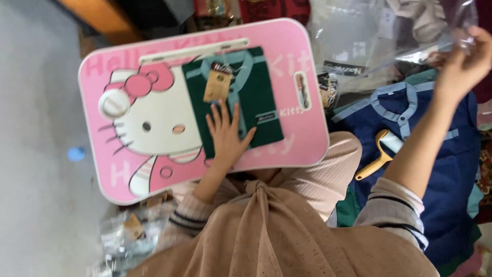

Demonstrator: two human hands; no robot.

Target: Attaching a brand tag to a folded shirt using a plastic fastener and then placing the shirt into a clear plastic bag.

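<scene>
Pink lap table [307, 92] carries a folded green shirt [256, 102], left hand [225, 134] flat, open upon it; right hand [464, 61] beyond grips clear bag [369, 41]. Shirt unbagged.

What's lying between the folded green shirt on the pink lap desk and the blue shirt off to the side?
In the head view, the pink lap desk rim with its slot, then a small dark packet beside it, separate the green shirt from the blue shirt.

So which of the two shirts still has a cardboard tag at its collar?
The dark green folded shirt on the pink lap tray, under the left hand. The blue shirt to the right shows no tag.
</scene>
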